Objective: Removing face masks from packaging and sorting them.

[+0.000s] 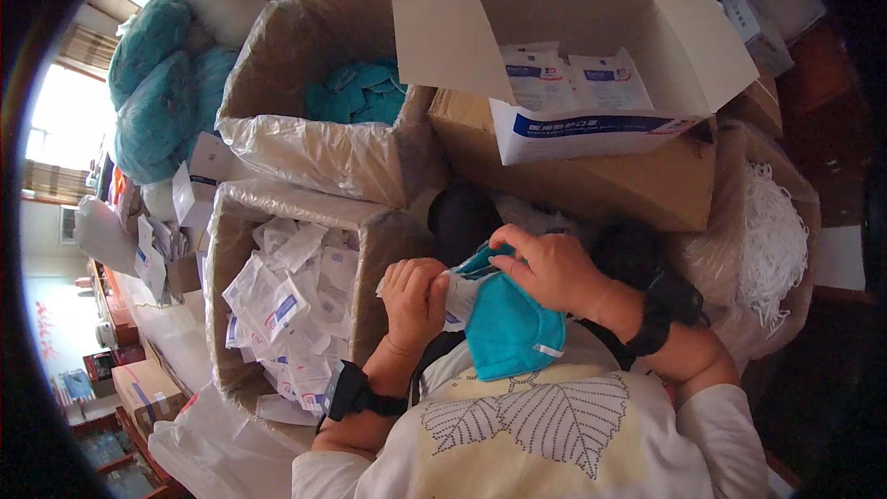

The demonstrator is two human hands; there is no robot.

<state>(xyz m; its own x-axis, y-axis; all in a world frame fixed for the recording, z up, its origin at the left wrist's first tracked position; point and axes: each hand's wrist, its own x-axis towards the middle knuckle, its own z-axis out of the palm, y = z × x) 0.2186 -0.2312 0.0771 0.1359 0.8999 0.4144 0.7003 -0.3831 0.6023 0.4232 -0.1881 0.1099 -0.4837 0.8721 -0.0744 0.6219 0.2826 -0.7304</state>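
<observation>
A teal face mask (506,333) is held close above the person's lap, just in front of the plastic-lined box of sealed white packets (286,305). The left hand (413,300) is closed in a fist around the mouth of a small clear-and-white pouch (459,296), which sits just to the right of that box. The right hand (547,268) is pinched narrow on the mask's upper edge, where it meets the pouch.

The mask is judged to be very light, soft and easily creased, with a folded, cupped body that gives under pressure; a grip at the edge or fold is judged safer than one on the broad face. The pouch film is judged thin and somewhat slippery, so it is best held near its opening. Whether the mask's straps are free cannot be told.

Behind the packet box, another lined box of teal masks (356,92) is seen.
</observation>
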